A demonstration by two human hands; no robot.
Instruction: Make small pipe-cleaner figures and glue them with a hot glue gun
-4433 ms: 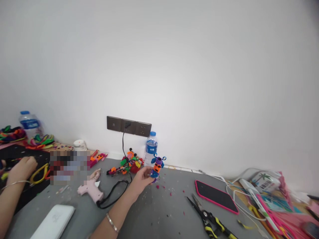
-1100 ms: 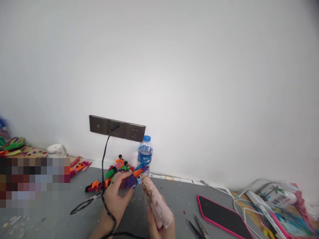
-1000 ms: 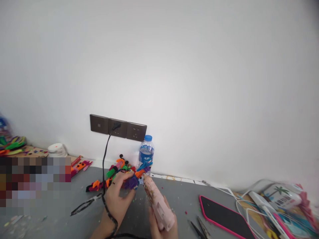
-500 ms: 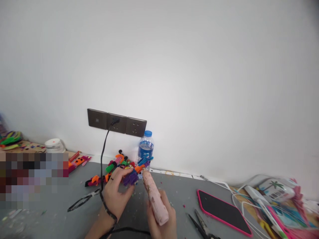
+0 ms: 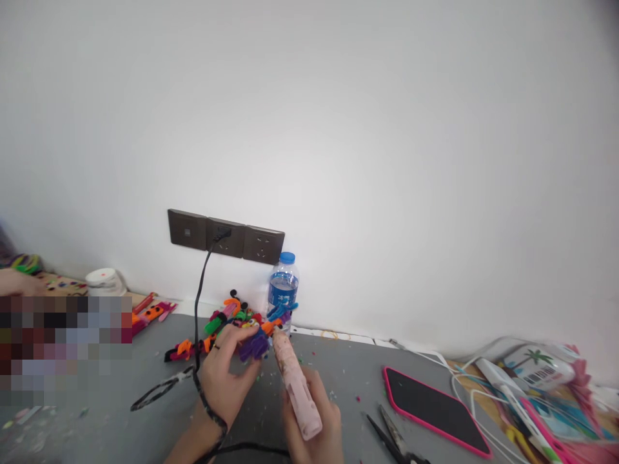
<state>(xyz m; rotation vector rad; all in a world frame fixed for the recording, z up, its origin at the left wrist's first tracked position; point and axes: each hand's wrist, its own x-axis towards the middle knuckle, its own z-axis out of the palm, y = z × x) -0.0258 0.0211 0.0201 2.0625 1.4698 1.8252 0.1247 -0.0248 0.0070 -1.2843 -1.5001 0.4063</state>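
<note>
far left edge: another person's hand (image 5: 14,281) by a white tub (image 5: 102,279). orange/pink craft bits (image 5: 151,311) lie beyond the blurred patch. wall sockets (image 5: 225,235) with a black cord (image 5: 198,322) dropping to the grey surface (image 5: 97,425) and crossing the left wrist. left hand (image 5: 223,380), fingers clenched around a purple/orange pipe-cleaner figure (image 5: 255,342), held just above the surface, mid-scene, just in front of a pile of similar figures (image 5: 227,316) and a water bottle (image 5: 282,290) at the wall. right hand (image 5: 314,422), fingers wrapped round the grip of a pink glue gun (image 5: 296,383), nozzle touching or nearly touching the figure's right side; can't tell which. handling call: figure looks very light, soft and fuzzy, wire core so it bends and crushes if squeezed; pinch it by the body, away from the nozzle end. gun is rigid, tip likely hot, so hold the handle only. further right: scissors (image 5: 394,441), a pink-edged phone (image 5: 432,409), white cables (image 5: 476,386), clutter.
</note>
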